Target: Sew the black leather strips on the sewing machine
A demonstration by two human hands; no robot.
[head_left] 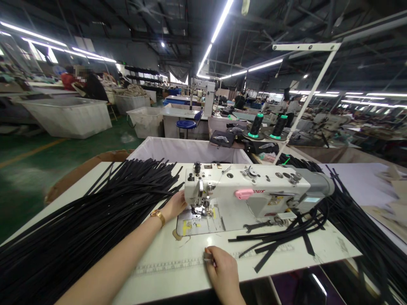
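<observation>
Black straps [95, 212] beside left hand [174, 205]

Two thread cones [256, 125] stand behind, with white bins [68, 116] and a blue stool [186, 124] beyond.

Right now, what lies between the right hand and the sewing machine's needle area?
In the head view, only bare white tabletop between the right hand and the metal needle plate under the sewing machine.

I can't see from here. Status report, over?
Left hand beside white sewing machine needle, on long black straps. Right hand pinching small metal tool on white table. Loose straps lie right.
</observation>
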